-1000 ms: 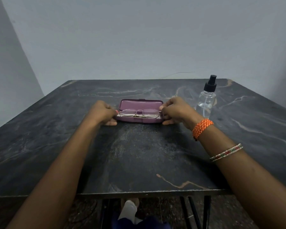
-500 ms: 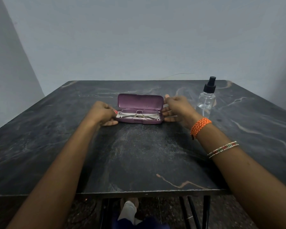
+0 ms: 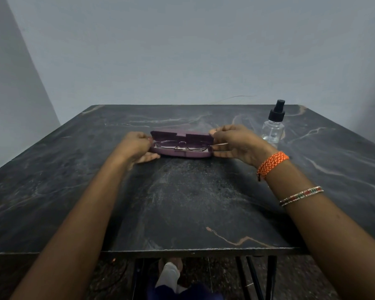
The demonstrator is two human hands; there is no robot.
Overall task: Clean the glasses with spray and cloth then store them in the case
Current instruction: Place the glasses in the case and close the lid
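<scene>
Left hand (image 3: pixel 136 147) and right hand (image 3: pixel 236 141) clamp the case (image 3: pixel 182 151) ends, fingers closed on lid and base. Swing lid evenly (glasses (image 3: pixel 181 146) between fingers).

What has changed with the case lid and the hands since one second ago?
The case lid was upright half a second ago; now it is swung down, nearly shut over the glasses. The left hand and right hand still hold its ends. The spray bottle has not moved.
</scene>
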